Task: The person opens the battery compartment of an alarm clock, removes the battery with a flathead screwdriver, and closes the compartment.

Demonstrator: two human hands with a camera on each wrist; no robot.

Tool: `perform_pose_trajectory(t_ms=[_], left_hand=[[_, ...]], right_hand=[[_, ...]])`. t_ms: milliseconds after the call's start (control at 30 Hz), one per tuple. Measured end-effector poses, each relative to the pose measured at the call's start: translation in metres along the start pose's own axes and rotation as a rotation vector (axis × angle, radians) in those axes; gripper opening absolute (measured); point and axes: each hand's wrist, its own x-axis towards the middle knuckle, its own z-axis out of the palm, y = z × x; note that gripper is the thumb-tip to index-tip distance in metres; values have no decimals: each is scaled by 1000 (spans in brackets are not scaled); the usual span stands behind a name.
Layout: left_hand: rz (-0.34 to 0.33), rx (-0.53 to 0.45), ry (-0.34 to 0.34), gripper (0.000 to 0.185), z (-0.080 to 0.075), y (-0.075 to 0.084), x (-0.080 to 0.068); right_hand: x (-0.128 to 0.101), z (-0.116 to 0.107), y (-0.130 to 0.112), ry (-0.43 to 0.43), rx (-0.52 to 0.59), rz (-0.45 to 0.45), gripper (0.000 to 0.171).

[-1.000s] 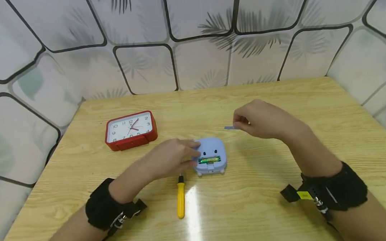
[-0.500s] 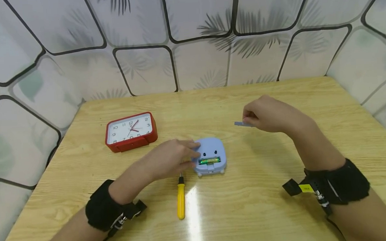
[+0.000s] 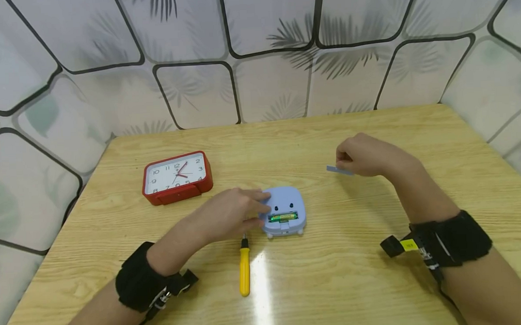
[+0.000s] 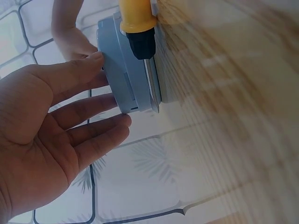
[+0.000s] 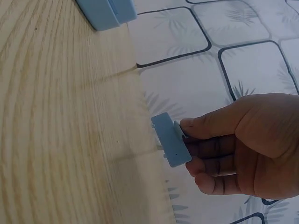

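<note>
At the far left of the wooden table (image 3: 379,283) a red alarm clock (image 3: 176,177) lies with its white face up, well apart from both hands. To its right, the left hand (image 3: 228,213) lies low over the tabletop with its fingers (image 4: 88,116) nearly straight and only loosely spread, their tips touching the left side of a small light-blue clock (image 3: 283,211); the left wrist view shows the palm open and the fingertips laid along the blue casing's edge rather than wrapped around it. The blue clock lies back-up near the middle of the table, its battery compartment uncovered, with a green battery (image 3: 282,216) seated across it. Just in front of the clock, between it and the person, a screwdriver with a yellow handle (image 3: 245,271) lies on the wood, its dark tip pointing toward the clock's lower left corner and close beside the left hand; whether the tip touches the casing cannot be told. Further right and well apart from the blue clock, the right hand (image 3: 365,155) is held just above the table with its fingers curled, thumb and forefinger pinching a small flat light-blue battery cover (image 5: 171,139) by one end, so that the rest of the piece sticks out to the left of the fingertips. Both wrists wear black straps.
</note>
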Motion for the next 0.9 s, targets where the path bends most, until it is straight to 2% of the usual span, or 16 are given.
perform_pose_trajectory(t_ms=[167,567,900], left_hand=[[7,5,7,31,0,0,0],[1,9,6,32,1,1,0],[-5,12,-2,33,0,1,0]], right_hand=[[2,2,7,-11,-8,5,13],[5,10,18,-46,-42,77,39],[4,12,20,-101,-50,86,42]])
